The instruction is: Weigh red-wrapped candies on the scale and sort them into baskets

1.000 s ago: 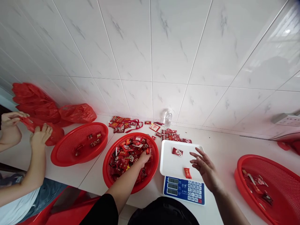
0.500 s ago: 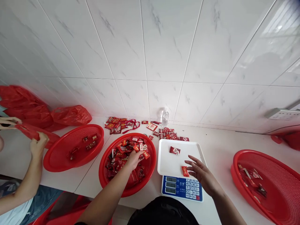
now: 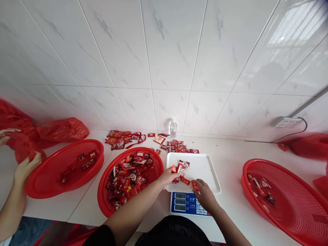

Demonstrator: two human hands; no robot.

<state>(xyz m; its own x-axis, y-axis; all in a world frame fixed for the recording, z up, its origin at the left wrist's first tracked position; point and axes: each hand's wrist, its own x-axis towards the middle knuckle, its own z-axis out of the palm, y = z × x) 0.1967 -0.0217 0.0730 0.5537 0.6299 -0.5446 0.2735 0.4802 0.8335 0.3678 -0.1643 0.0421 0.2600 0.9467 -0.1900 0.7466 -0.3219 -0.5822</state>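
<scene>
My left hand [image 3: 169, 177] is closed around several small red wrapped snack packets [image 3: 181, 169] over the white tray [image 3: 212, 184] of a scale. Some of these packets hang low over the tray, and I cannot tell which ones rest on it. At the tray's front edge, my right hand [image 3: 205, 194] has its thumb and fingers closed at an orange-red packet [image 3: 195, 185]. The scale's blue panel [image 3: 188, 204] shows in front of the tray, partly covered by my right hand. To the left stands a red basket [image 3: 102, 194] full of mixed packets.
Another red basket [image 3: 33, 188] with a few packets is at the left, near a co-worker's hands [image 3: 27, 167] on a red plastic bag [image 3: 19, 145]. A third basket [image 3: 246, 171] stands at right. Loose packets [image 3: 176, 147] and a clear bottle [image 3: 173, 129] lie by the wall.
My left hand has moved right, out of the full basket to over the tray, carrying packets. The right hand has come down and its fingers have closed at the orange-red packet. The view has shifted right.
</scene>
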